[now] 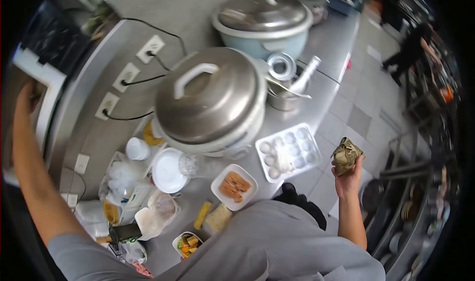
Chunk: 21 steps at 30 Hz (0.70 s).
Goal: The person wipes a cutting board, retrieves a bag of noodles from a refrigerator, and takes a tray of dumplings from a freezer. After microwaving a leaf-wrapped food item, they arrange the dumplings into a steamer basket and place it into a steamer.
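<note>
My right hand [349,180] is closed around a leaf-wrapped rice dumpling [347,154], held out over the floor to the right of the counter. My left arm stretches to the far left, where my left hand [30,94] is at a white-framed appliance [52,78]. The fingers there are dark and partly hidden, so their grip does not show. Nearest to the dumpling on the counter is a white tray with round hollows [288,151]. Beside that tray sits a white dish of orange-brown strips [234,186].
Large lidded cookers [210,98] [262,24] stand along the steel counter [329,53], with a metal pot of utensils [283,102] beside them. Plastic baskets [136,202], a bowl of cut food [188,244] and a yellow roll [203,215] lie nearer. Another person [413,48] stands far right, by shelving [420,197].
</note>
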Motion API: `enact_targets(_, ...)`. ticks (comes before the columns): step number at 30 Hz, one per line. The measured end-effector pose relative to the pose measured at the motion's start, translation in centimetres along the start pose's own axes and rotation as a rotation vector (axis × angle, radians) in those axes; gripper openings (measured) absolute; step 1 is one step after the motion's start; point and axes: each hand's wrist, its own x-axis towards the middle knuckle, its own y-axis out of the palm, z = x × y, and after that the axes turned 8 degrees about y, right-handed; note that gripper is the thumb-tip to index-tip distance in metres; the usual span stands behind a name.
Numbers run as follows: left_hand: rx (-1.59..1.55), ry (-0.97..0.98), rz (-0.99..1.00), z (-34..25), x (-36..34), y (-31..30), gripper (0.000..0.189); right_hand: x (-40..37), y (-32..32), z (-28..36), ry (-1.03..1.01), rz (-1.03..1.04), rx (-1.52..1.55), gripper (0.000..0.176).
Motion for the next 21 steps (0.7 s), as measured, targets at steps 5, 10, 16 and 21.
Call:
enact_targets(5,-0.036,0.011,-0.117,-0.3,-5.1,0.5,0.088,0.5,-5.7,-1.2,0.091,-0.153,0.148,0.06)
enact_targets(10,-0.123,-0.118,-0.168,0.7,-16.1,0.0,0.078,3.8,-2.4,-2.1,0.19,-0.054,0.031,0.061)
enact_targets(16,-0.517,-0.032,-0.51,3.5,-32.9,-0.7,0.067,5.9,3.4,-5.0,0.395,0.447,-0.124,0.078)
enact_targets(21,-1.961,0.366,-0.238,-5.0,-52.6,6.5,0.058,5.3,8.4,-9.6,0.676,0.748,-0.325,0.095)
